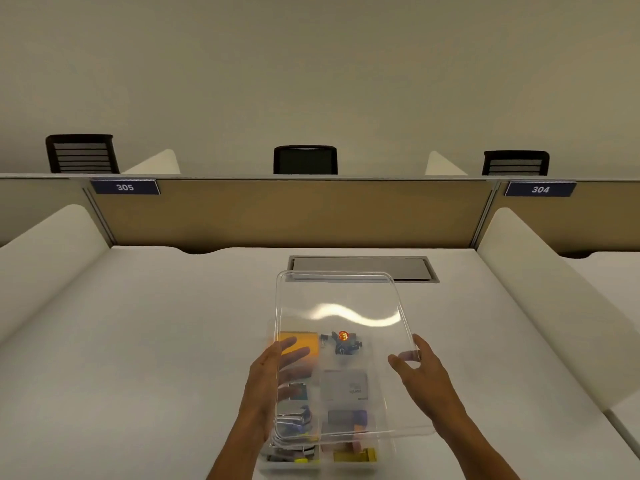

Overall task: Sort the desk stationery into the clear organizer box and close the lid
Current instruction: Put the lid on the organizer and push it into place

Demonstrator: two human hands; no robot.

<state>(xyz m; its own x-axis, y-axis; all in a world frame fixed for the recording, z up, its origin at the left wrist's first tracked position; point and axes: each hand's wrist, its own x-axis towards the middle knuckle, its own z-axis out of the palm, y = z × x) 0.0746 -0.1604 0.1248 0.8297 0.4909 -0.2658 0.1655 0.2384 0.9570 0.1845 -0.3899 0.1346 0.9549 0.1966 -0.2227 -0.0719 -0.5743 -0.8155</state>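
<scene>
Lid (341,306) first: from my head view, the only one I have, the clear plastic lid hangs tilted above the clear organizer box (382,455), far edge raised toward the cable hatch (362,268), near edge low over the box. My left hand (268,372) takes its left rim, fingers (294,355) spread underneath and visible through the plastic; my right hand (420,370) takes the right rim, thumb curled over the edge. So both sets of fingers are narrow, closed on the lid. I judge it light, stiff and slick, a bit springy, best held just as it is, by the two long rims, then lowered level so the corners seat together. The box sits on the white bench (156,341) right in front of me, filled already. Counting what I can through the glare: one lid, one box, one orange sticky-note pad (308,344), one grey flat packet (344,384), a cluster of black binder clips (346,344) whose number I cannot tell, and some yellow pieces (355,455) at the near end, too blurred to count. Beyond the partition (277,209) stand three dark chairs (304,160), and two number plates (124,187) read 305 and 304.
</scene>
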